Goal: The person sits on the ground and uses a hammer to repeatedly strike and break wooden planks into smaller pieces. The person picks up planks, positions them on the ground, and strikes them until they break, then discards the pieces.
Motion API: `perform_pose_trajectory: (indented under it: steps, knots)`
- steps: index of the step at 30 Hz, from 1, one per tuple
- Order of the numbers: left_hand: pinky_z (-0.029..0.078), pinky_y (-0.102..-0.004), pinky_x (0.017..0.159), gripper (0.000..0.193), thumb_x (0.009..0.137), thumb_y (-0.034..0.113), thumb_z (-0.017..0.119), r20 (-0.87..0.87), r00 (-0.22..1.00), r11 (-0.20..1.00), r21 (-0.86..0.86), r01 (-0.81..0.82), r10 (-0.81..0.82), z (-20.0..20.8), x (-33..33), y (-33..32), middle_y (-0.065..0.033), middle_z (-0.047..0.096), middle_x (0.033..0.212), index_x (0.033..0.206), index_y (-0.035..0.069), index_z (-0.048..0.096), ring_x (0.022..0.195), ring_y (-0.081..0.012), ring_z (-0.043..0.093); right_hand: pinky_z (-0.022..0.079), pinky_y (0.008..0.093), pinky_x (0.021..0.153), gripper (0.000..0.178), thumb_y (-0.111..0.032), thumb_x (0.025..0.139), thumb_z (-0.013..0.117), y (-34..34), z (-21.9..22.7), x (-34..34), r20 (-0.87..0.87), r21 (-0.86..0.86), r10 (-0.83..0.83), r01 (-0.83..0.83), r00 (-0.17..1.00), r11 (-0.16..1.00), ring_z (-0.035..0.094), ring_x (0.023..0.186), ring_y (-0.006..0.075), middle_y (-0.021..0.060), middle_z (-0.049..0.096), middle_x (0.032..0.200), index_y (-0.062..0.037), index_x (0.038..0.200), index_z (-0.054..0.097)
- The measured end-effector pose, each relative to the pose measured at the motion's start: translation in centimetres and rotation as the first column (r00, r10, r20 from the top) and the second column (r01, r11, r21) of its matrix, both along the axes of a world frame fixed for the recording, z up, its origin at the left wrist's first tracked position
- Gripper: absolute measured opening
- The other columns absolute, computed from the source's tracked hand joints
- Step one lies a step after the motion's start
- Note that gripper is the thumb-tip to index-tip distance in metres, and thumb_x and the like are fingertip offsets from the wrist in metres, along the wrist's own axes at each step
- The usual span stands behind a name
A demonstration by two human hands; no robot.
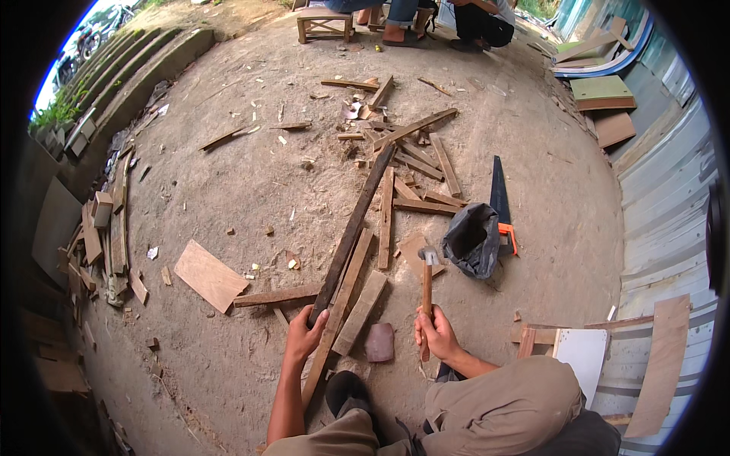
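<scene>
My left hand (306,334) grips the near end of a long dark wood strip (353,228), which slants away and to the right over the ground. Closed around the wooden handle of a hammer (426,296), my right hand (436,334) keeps it upright with the metal head on top. Under and beside the dark strip lie a long lighter batten (340,319) and a short wide wood block (360,313). A reddish-brown flat block (379,343) rests on the ground between my hands. Beyond the hammer stands a dark open bag (471,242); its contents are too dark to tell.
A handsaw (499,194) with an orange handle lies behind the bag. Loose wood strips (426,163) are heaped ahead. A plywood piece (211,275) and scrap wood (106,228) lie left. Corrugated metal sheeting (661,243) borders the right. People sit at the far edge near a wooden stool (325,25).
</scene>
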State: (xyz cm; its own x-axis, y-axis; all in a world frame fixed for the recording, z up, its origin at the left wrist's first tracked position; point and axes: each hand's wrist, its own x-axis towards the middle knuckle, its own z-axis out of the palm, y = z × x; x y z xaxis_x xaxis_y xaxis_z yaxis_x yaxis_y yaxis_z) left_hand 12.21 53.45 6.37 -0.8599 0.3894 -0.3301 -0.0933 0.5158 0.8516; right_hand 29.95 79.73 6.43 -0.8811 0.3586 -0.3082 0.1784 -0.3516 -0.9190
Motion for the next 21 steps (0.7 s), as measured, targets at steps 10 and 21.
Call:
perform_pose_trajectory:
  steps: [10,21]
  knots:
    - [0.049,-0.0332,0.069,0.037,0.083,0.022,0.078,-0.342,0.937,0.992,-0.073,-0.103,0.072,0.8,0.7,1.0,-0.0112,0.066,0.083,0.108,-0.001,0.062,0.076,-0.0201,0.062,0.038,0.0214,0.046,0.045,-0.044,0.106,0.033,1.1,0.8,0.4,0.003,0.068,-0.206,0.205,0.979,0.976,0.039,0.053,0.0049,0.0008,0.043,0.075,-0.0031,0.119,0.046]
    - [0.047,-0.0433,0.079,0.033,0.085,0.019,0.073,-0.392,0.92,0.988,-0.142,-0.06,-0.001,-1.5,1.3,1.0,-0.0189,0.055,0.1,0.102,-0.002,0.055,0.092,-0.0377,0.057,0.043,0.0215,0.054,0.034,-0.003,0.098,0.048,4.4,7.2,-2.8,-0.054,0.058,0.2,-0.197,0.978,0.979,0.047,0.063,0.0058,0.0114,0.055,0.111,-0.0039,0.13,0.037]
